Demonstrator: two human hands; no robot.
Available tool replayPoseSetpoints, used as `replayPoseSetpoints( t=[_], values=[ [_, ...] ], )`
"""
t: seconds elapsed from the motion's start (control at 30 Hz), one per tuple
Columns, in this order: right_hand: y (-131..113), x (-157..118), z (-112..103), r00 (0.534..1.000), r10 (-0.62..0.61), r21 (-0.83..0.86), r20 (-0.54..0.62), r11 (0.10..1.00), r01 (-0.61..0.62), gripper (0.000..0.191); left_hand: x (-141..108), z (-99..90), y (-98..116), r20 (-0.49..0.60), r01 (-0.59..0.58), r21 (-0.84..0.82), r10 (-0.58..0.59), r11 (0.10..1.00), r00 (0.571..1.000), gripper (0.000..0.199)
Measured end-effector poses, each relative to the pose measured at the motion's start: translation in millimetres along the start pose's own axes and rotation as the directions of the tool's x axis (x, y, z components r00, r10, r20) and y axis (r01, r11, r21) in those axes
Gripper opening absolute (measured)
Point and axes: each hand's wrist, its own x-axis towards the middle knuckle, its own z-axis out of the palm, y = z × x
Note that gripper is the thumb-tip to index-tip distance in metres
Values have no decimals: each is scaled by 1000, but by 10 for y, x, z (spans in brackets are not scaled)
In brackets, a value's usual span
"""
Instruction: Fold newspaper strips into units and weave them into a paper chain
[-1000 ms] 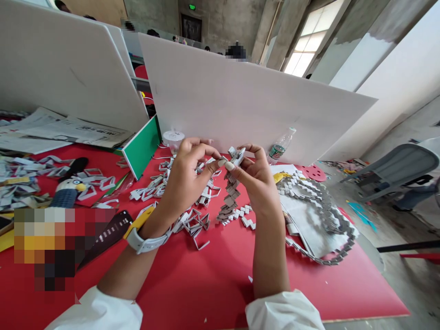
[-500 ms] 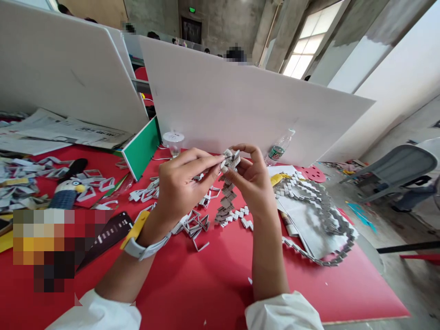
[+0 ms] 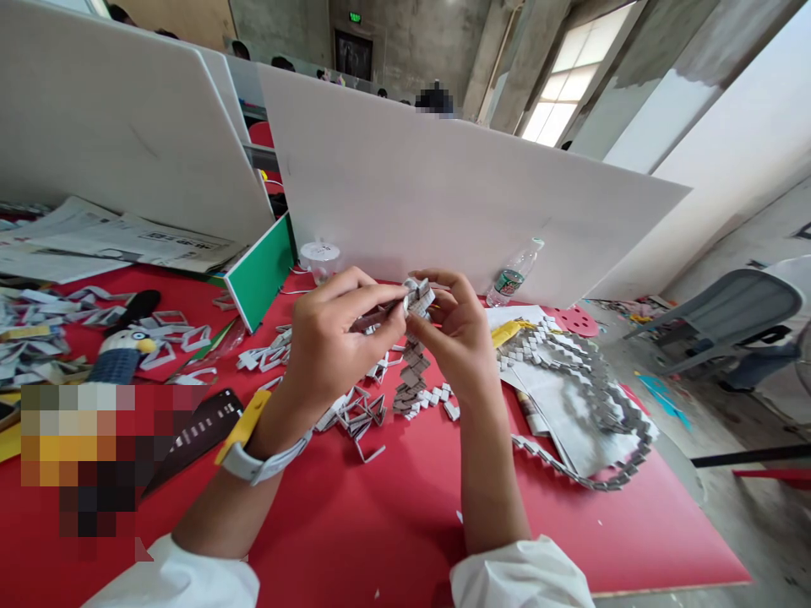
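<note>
Both hands meet in the middle, above the red table (image 3: 380,540). In my right hand (image 3: 461,333), thumb and fingers grip the upper end of a zigzag paper chain (image 3: 415,369) woven from folded newsprint strips. The chain hangs down to the tabletop and bends off to the right behind my right wrist. My left hand (image 3: 339,329) pinches at the same end from the left; its fingertips partly hide what they press. Loose folded paper strips (image 3: 356,411) lie below and behind my left hand.
Right of my arm, a long paper chain (image 3: 617,481) curls over white sheets. A plastic bottle (image 3: 508,279) leans by the white partition (image 3: 443,186). At left are a green board (image 3: 259,272), a heap of strips (image 3: 38,338), a bird-shaped toy (image 3: 120,355) and a dark phone-like slab (image 3: 196,435).
Both hands shift very slightly to the left with the chain. The chain's held end has turned a little, and the fingers have closed nearer to it.
</note>
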Motion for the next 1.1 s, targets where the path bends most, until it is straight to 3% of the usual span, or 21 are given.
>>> replayPoseSetpoints(
  t=[0.3,0.5,0.67,0.77,0.9,1.1],
  values=[
    [33,-14,20,999,-40,-105,2,994,40,34,5,-29,-18,40,-19,-8,19,1000,999,13],
    [14,-17,43,993,-110,-284,-32,954,97,41,-75,55,4,-31,219,-140,-226,965,974,14],
    [-2,-29,18,992,-120,-311,35,942,125,51,-106,137,6,-108,295,-236,-327,926,939,13],
    [-6,-37,13,991,-130,-305,17,943,129,49,-71,103,1,-44,326,-292,-353,899,935,14],
    [2,-36,19,987,-142,-244,-77,962,119,46,-22,28,-21,134,373,-369,-349,851,928,20],
    [1,-32,32,985,-152,-279,-82,952,124,46,-29,46,-35,55,358,-362,-363,861,930,30]
  ],
)
